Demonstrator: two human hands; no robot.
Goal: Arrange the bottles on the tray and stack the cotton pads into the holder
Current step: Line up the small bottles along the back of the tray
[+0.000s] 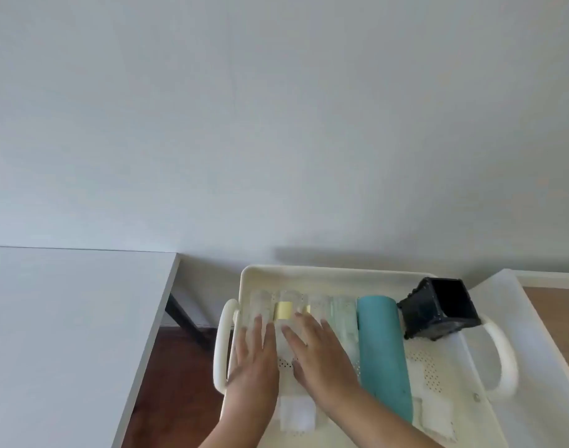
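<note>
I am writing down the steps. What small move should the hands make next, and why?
Probably the right hand should lift off and stand the black holder upright: it lies on its side on the tray, the bottles already lie in a row, and cotton pads sit loose at the near edge.

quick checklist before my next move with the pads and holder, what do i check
1. Bottles in the tray: ok, the clear bottles and the teal bottle lie side by side.
2. Both hands free: ok, the left hand and right hand lie flat on the clear bottles, holding nothing.
3. Is the holder upright: not ok, it is tipped on its side at the tray's far right corner.
4. Are the pads in the holder: not ok, they lie on the tray floor near its near edge.
5. Inside of the holder empty: cannot tell, it is dark.
</note>
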